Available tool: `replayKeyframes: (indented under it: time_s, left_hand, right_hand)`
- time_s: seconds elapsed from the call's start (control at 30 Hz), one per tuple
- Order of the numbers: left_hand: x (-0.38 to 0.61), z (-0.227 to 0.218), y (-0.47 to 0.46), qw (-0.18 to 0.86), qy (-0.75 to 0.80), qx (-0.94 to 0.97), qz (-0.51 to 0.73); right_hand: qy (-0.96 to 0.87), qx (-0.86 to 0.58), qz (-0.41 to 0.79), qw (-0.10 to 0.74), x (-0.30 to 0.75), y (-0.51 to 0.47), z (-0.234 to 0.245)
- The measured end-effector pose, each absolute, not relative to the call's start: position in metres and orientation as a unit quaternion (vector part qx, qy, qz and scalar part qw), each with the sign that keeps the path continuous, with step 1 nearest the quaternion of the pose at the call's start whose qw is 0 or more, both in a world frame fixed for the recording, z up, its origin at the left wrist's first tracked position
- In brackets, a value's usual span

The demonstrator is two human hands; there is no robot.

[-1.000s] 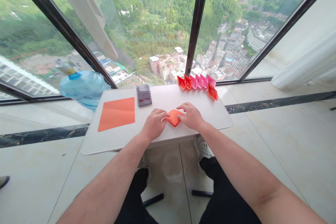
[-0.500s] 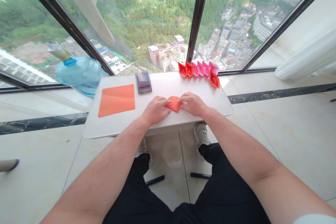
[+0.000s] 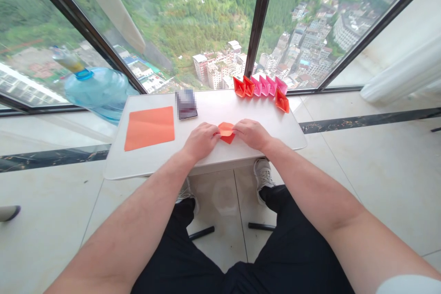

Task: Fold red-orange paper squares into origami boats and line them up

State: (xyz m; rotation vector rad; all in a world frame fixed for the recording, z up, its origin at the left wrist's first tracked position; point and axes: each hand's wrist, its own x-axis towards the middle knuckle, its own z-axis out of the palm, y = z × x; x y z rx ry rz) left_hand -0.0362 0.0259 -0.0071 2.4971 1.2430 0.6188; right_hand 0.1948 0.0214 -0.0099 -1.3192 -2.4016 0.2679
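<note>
A small folded piece of orange paper [image 3: 226,130] is at the front middle of the white table. Its upper layer shows lighter orange, with a darker orange point below. My left hand [image 3: 204,139] pinches its left edge, fingers closed. On the opposite edge, my right hand [image 3: 251,133] grips the paper between thumb and fingers. The fingertips partly cover both ends. A flat orange sheet [image 3: 149,128] with a faint crease lies to the left of my left hand.
Several folded paper boats, red [image 3: 239,87] and pink [image 3: 263,86], line the table's [image 3: 144,165] back right edge. One orange-red boat [image 3: 281,101] sits apart from them. A blurred dark phone-like object [image 3: 187,104] lies at the back. A large blue water bottle [image 3: 99,87] stands left, beside the windows.
The folded orange paper's upper layer has opened, and a darker point now shows beneath it. Both hands have tightened to pinch its edges. The view has shifted slightly.
</note>
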Motion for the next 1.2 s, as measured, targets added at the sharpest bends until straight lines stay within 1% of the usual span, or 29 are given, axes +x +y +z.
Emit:
replayKeyframes:
  time_s: [0.1,0.2,0.33,0.5,0.83,1.03,1.2]
  left_hand:
    - [-0.037,-0.007,0.026,0.119,0.433,0.871,0.201]
    - [-0.037,-0.007,0.026,0.104,0.438,0.873,0.189]
    - [-0.037,-0.007,0.025,0.097,0.439,0.873,0.189]
    - [-0.037,-0.009,0.025,0.1,0.449,0.866,0.197]
    - [-0.038,-0.007,0.023,0.102,0.438,0.87,0.204]
    - [-0.041,-0.007,0.018,0.122,0.454,0.839,0.273]
    - [-0.041,-0.013,0.021,0.113,0.453,0.835,0.291]
  right_hand:
    - [-0.863,-0.449,0.089,0.211,0.195,0.022,-0.013]
    - [-0.854,-0.445,0.09,0.256,0.196,0.023,-0.016]
    - [-0.829,-0.467,0.129,0.281,0.198,0.025,-0.014]
    - [-0.808,-0.489,0.173,0.282,0.2,0.025,-0.008]
    - [-0.833,-0.493,0.136,0.212,0.196,0.024,-0.005]
    - [-0.818,-0.5,0.16,0.234,0.197,0.027,-0.006]
    - [-0.808,-0.504,0.18,0.245,0.196,0.028,-0.006]
